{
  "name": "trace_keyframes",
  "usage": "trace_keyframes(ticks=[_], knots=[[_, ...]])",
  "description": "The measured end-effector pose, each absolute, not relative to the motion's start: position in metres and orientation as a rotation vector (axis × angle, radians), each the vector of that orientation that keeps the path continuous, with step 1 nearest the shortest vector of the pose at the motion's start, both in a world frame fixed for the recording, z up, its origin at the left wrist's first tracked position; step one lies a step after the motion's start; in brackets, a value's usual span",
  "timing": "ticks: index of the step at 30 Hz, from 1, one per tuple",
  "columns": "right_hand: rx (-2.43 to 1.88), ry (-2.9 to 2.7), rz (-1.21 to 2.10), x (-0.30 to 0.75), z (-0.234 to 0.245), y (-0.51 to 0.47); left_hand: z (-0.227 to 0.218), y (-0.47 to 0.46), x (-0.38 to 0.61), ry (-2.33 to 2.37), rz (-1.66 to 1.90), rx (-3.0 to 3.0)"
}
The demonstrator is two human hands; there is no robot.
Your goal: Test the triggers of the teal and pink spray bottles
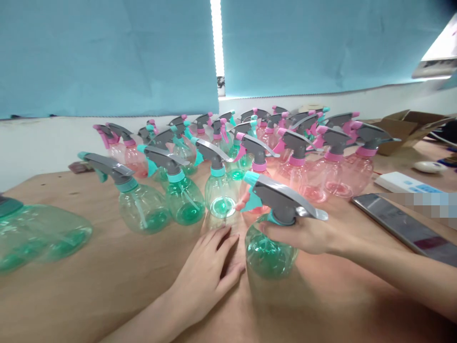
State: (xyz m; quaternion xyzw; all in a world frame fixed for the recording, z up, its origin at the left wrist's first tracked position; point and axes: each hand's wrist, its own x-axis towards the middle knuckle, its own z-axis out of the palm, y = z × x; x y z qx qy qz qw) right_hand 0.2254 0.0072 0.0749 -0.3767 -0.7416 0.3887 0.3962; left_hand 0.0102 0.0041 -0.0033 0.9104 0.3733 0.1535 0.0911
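My right hand (303,233) is closed round the neck of a green spray bottle (270,255), under its grey head with a teal nozzle. The bottle is upright and close to the table top; whether its base touches is hard to tell. My left hand (210,267) lies flat on the table just left of it, fingers stretched out and holding nothing. Beyond that hand stands another green spray bottle (222,195) with a teal collar. Two more green ones, a nearer-centre bottle (184,202) and a left bottle (144,209), stand beside it.
Several pink spray bottles (314,176) crowd the back and right of the table. A phone (400,221) lies right of my right forearm, near a white box (403,182) and a white mouse (429,167). An open cardboard box (403,131) stands behind. Green containers (53,233) are at left.
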Motion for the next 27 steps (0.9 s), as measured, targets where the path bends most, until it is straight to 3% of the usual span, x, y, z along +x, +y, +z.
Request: trace_keyframes(ticks=[22,27], knots=[[-1.028,-1.863,0.887,0.222,0.062,0.012,-0.004,0.004,0.012,1.099,0.438,2.749],[-1.074,-1.865,0.668,0.22,0.065,0.011,-0.004,0.005,0.012,1.104,0.421,2.76]])
